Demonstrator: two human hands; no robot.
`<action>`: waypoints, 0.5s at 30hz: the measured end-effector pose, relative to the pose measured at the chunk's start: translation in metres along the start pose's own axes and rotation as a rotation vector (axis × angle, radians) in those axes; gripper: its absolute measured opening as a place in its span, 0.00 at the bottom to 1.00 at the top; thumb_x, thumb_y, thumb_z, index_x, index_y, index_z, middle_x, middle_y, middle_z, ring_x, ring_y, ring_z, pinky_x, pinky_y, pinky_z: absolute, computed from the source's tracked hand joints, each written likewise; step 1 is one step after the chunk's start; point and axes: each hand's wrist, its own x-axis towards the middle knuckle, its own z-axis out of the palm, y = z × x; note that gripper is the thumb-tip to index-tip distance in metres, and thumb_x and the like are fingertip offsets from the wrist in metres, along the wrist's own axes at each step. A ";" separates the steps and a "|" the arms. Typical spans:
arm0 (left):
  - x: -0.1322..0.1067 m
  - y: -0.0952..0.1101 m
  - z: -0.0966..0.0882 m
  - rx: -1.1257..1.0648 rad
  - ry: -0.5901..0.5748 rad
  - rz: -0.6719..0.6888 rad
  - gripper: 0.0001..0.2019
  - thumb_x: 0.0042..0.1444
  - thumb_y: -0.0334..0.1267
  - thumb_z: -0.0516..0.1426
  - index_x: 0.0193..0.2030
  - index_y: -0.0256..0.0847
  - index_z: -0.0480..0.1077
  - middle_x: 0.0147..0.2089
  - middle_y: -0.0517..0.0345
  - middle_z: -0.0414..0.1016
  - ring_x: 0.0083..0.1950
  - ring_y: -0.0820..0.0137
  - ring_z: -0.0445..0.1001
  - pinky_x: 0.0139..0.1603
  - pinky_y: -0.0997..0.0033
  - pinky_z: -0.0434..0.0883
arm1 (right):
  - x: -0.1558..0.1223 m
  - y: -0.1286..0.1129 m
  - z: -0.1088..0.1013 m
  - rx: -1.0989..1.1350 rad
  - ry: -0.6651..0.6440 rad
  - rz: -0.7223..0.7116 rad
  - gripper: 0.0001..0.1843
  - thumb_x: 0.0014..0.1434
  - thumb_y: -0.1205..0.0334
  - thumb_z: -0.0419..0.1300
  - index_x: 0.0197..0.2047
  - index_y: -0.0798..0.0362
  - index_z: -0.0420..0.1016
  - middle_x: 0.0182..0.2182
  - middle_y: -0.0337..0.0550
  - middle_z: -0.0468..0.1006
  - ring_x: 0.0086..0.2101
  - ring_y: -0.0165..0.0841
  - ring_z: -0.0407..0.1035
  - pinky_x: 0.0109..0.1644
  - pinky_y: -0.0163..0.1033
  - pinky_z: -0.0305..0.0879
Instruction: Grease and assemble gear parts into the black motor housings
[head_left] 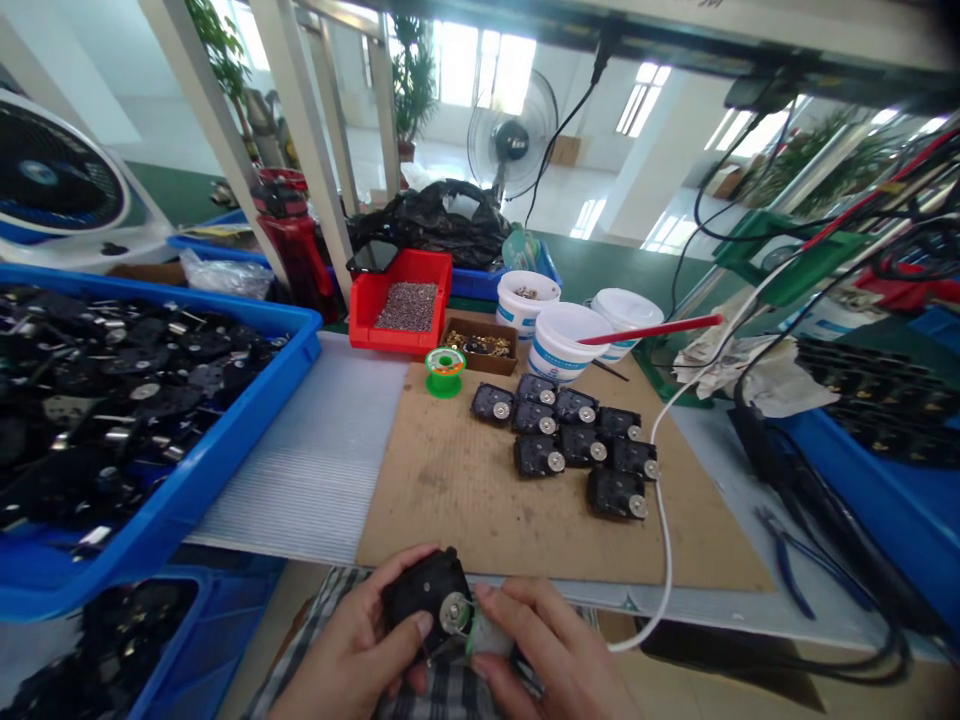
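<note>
Fingers of the left hand [352, 640] and right hand [553, 650] clamp a black plastic motor housing [424, 588] just past the near edge of a brown cardboard mat [480, 500], keeping its round silver hub [454, 612] exposed between them.

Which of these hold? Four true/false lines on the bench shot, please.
1. The left hand and right hand are both at a black housing. True.
2. The green spool sits in the red bin. False: the green spool sits on the cardboard sheet, in front of the red bin.
3. The red bin holds small grey parts. True.
4. The pliers lie on the cardboard sheet. False: the blue-handled pliers lie on the grey bench top, right of it.
</note>
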 end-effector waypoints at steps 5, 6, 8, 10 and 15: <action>-0.003 0.007 0.004 0.039 0.018 -0.012 0.24 0.53 0.42 0.64 0.56 0.45 0.69 0.41 0.57 0.80 0.20 0.79 0.68 0.19 0.79 0.59 | -0.001 -0.002 0.002 0.028 -0.011 0.015 0.17 0.63 0.66 0.55 0.55 0.57 0.70 0.39 0.53 0.78 0.34 0.38 0.78 0.35 0.37 0.78; -0.005 0.008 0.006 0.036 0.039 -0.007 0.23 0.52 0.41 0.64 0.56 0.44 0.70 0.41 0.57 0.80 0.21 0.78 0.68 0.20 0.79 0.61 | -0.002 -0.003 0.003 0.036 -0.012 0.034 0.16 0.63 0.66 0.55 0.54 0.58 0.71 0.38 0.53 0.78 0.34 0.38 0.78 0.34 0.38 0.78; -0.007 0.011 0.009 0.011 0.074 0.010 0.23 0.50 0.40 0.65 0.54 0.44 0.72 0.41 0.57 0.80 0.22 0.77 0.67 0.20 0.78 0.65 | -0.004 -0.004 0.004 0.050 -0.041 0.070 0.17 0.63 0.66 0.55 0.55 0.57 0.71 0.39 0.53 0.78 0.35 0.39 0.77 0.35 0.40 0.78; -0.008 0.011 0.012 -0.006 0.109 0.026 0.23 0.48 0.40 0.66 0.53 0.43 0.73 0.41 0.57 0.81 0.22 0.77 0.66 0.19 0.78 0.66 | -0.006 -0.004 0.003 0.058 -0.101 0.087 0.20 0.62 0.67 0.56 0.57 0.55 0.70 0.41 0.53 0.77 0.37 0.39 0.77 0.37 0.40 0.78; -0.010 0.013 0.016 0.003 0.145 -0.003 0.23 0.48 0.41 0.66 0.53 0.44 0.73 0.42 0.57 0.82 0.22 0.77 0.66 0.21 0.78 0.66 | -0.009 -0.001 0.000 0.148 -0.096 0.114 0.22 0.60 0.67 0.58 0.58 0.53 0.69 0.42 0.51 0.77 0.39 0.37 0.75 0.40 0.39 0.75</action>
